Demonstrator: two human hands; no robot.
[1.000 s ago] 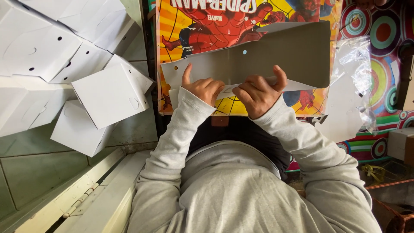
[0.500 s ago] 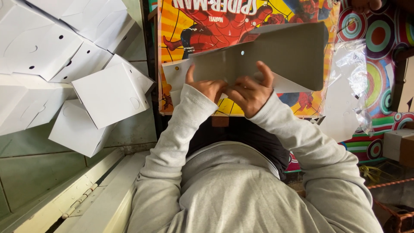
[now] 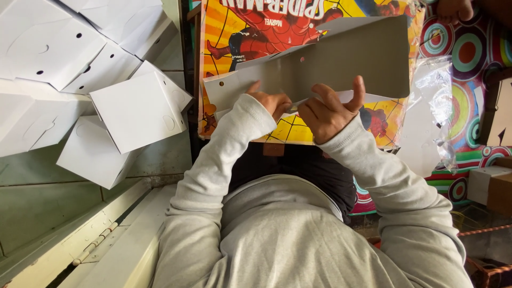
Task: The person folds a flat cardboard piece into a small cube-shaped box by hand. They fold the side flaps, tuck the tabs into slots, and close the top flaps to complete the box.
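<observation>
We've got both hands on a flat grey die-cut cardboard sheet point(image 3: 341, 64) w/ small punched holes, held up in front of the chest. Our left hand point(image 3: 272, 101) is curled tight at the sheet's lower edge, fingers folded in, pinching the card near its middle fold. Our right hand point(image 3: 328, 109) grips just beside it – thumb up against the grey face, the other fingers bent in below, closed on the same lower edge. The two hands sit near each other, almost touching. The sheet runs tilted, its right part wide and higher, its left part a narrower flap w/ a white underside showing. Grey sweatshirt sleeves point(image 3: 224, 154) reach up from the bottom of view. Behind the sheet lies a bright comic-print mat point(image 3: 240, 42) – yellow, red & blue w/ a web pattern; the sheet hides its middle. Right of that, a crumpled clear plastic bag point(image 3: 437, 96) rests over a fabric w/ coloured concentric circles point(image 3: 469, 53). At the top right edge, another person's bare foot point(image 3: 453, 9) shows partly. On the left, well apart from our hands, a pile of folded white cardboard boxes point(image 3: 133, 112) leans against a pale green tiled wall point(image 3: 42, 202). A brown-and-white small carton point(image 3: 490, 184) sits at far right.
</observation>
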